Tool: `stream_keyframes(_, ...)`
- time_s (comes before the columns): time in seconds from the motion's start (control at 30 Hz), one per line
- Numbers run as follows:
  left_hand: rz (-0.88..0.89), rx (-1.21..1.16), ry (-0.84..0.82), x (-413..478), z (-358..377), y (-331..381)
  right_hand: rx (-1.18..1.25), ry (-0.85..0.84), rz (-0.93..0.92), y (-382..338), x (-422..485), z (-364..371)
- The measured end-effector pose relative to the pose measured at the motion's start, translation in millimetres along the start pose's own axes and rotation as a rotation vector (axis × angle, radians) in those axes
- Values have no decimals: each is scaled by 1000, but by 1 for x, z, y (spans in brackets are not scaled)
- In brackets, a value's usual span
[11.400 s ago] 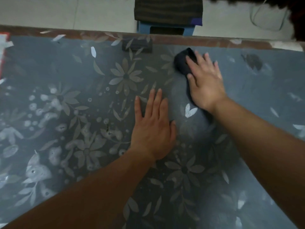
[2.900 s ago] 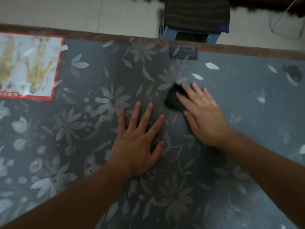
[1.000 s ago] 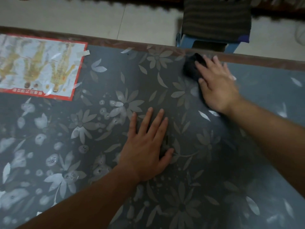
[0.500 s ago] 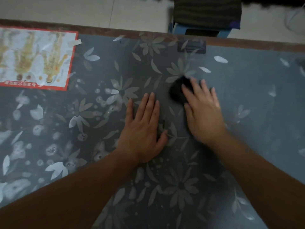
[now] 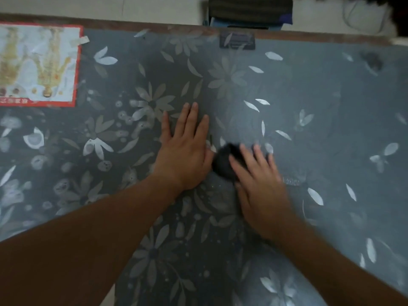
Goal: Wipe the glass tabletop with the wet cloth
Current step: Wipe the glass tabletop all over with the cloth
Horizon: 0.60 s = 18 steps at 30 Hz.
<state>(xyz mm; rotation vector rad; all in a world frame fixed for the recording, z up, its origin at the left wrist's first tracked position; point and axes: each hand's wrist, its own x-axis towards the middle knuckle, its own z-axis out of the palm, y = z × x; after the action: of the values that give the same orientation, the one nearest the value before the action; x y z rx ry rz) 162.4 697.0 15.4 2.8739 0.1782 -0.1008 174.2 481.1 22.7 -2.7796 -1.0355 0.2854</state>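
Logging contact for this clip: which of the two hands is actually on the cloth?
The right hand: its fingers press the dark cloth onto the glass tabletop. The left hand lies flat on bare glass beside it.

Two hands, one cloth, one poster.

one head-worn camera looks steeply down and forward at the table from close above. its far edge and a strip of floor fill the top.
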Motion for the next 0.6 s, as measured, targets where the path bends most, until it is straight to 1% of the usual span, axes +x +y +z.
stream_keyframes(0.07,32,-86,23,-3,-4,-2,26,-63,-40,0,-30,-1)
stream_keyframes(0.13,51,-198,89,-6,-4,-4,36,-51,-57,9,-6,-7)
stream_keyframes(0.2,54,-243,133,-6,-3,-6,39,37,53,14,47,-13)
stream_keyframes(0.27,45,-235,136,-7,-2,-6,63,59,161,14,84,-17)
stream_keyframes(0.3,50,-226,131,-8,-2,-5,60,58,173,12,82,-14)
stream_keyframes(0.37,52,-210,111,-8,-4,-5,31,44,112,2,44,-4)
stream_keyframes(0.47,55,-188,6,-7,-13,-5,10,-5,61,-18,-35,2)
stream_keyframes(0.53,76,-180,-55,-4,-19,-10,36,-11,88,-22,-48,2)
stream_keyframes(0.6,89,-140,-61,-11,-24,-18,82,7,131,-30,-43,1)
